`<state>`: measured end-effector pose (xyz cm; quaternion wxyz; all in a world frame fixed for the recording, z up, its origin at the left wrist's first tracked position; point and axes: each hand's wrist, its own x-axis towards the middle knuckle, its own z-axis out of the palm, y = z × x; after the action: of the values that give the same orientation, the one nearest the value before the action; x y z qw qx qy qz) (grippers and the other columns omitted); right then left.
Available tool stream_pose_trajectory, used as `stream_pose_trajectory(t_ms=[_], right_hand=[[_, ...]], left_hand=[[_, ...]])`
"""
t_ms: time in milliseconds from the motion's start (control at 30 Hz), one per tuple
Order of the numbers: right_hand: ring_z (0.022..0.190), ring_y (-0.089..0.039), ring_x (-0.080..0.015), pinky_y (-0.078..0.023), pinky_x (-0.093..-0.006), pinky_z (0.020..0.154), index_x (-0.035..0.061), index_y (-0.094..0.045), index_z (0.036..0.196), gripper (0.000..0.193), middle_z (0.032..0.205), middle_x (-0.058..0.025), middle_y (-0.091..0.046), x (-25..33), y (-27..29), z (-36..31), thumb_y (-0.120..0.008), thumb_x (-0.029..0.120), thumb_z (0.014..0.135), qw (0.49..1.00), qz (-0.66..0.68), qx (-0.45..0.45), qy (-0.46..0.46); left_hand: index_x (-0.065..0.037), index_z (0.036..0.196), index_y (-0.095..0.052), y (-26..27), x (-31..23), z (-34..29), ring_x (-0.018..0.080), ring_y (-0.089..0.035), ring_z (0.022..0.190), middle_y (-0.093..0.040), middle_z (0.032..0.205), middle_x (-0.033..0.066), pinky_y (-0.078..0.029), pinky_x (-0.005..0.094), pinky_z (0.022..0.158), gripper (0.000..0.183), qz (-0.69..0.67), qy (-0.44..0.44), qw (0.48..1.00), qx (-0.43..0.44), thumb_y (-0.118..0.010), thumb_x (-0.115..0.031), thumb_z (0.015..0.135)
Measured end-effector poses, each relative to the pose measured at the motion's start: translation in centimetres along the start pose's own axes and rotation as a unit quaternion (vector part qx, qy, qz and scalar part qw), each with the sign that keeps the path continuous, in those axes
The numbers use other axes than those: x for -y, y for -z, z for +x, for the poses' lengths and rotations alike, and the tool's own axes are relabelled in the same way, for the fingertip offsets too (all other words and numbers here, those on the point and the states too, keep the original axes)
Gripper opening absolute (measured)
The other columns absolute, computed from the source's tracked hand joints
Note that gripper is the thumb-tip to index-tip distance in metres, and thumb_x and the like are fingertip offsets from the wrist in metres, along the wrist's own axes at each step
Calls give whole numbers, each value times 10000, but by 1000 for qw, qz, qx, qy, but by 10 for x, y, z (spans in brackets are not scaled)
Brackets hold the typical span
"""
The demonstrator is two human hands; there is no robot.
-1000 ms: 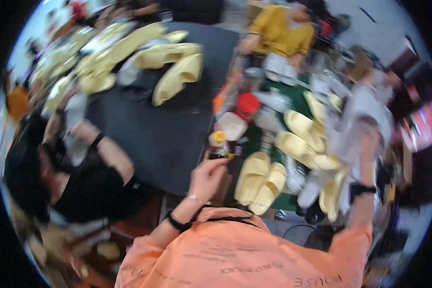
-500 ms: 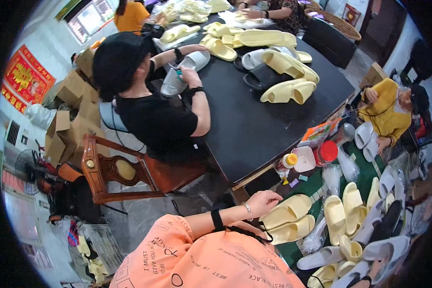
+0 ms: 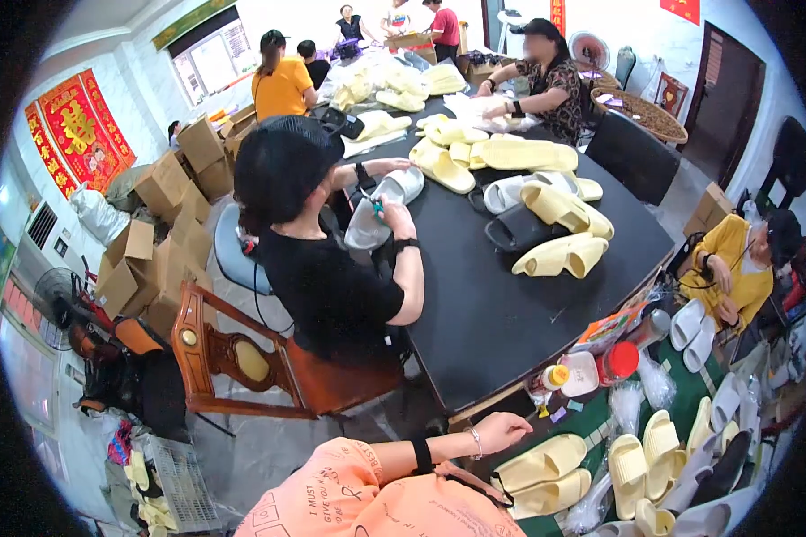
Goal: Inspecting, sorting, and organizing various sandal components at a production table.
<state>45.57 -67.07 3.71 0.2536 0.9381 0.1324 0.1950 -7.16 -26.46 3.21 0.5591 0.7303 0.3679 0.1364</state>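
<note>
My left hand (image 3: 503,433) hangs over the near edge of the green work surface (image 3: 571,442), with its fingers loosely bent and nothing in them. A bracelet and a black band circle that wrist. Just below the hand lie two pale yellow slippers (image 3: 541,459), side by side. Further right, more yellow slippers (image 3: 628,474) rest among white and black ones. My right hand is out of view.
A black table (image 3: 519,322) ahead holds yellow, white and black slippers. A person in black (image 3: 331,277) works on a white slipper at its left side. Jars (image 3: 617,361) stand at the green surface's far edge. A wooden chair (image 3: 242,358) is at left.
The view has tilted up, showing more of the room. The person in yellow at right has drawn a hand back from the white slippers. My left hand stays near the yellow pair.
</note>
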Motion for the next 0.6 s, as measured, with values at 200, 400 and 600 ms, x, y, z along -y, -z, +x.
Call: stream_pose_trajectory(t_ms=[200, 400, 600], right_hand=[[809, -560, -278, -451, -318, 710, -55, -553, 936, 308, 884, -188, -570, 71, 8, -12, -482, 193, 767, 972, 219, -76, 27], [855, -533, -262, -414, -330, 766, -38, -538, 972, 278, 914, -158, -560, 34, 31, -52, -480, 120, 751, 926, 349, -133, 44], [880, -508, -261, -390, -332, 785, -37, -497, 1037, 283, 956, -147, -530, 81, 158, -117, -455, 62, 775, 856, 510, -36, 78]], left_hand=[[-47, 933, -600, 35, 10, 21, 183, -587, 727, -618, 791, 94, -454, 286, 680, 189, -6, -39, 999, -20, -491, -134, 805], [-20, 897, -608, 104, 26, 72, 115, -498, 554, -565, 653, 45, -433, 249, 547, 421, -125, 4, 987, -99, -296, -302, 903], [-36, 902, -608, 179, 46, 159, 85, -462, 542, -559, 689, 20, -407, 223, 521, 350, -191, 79, 956, -209, -386, -305, 873]])
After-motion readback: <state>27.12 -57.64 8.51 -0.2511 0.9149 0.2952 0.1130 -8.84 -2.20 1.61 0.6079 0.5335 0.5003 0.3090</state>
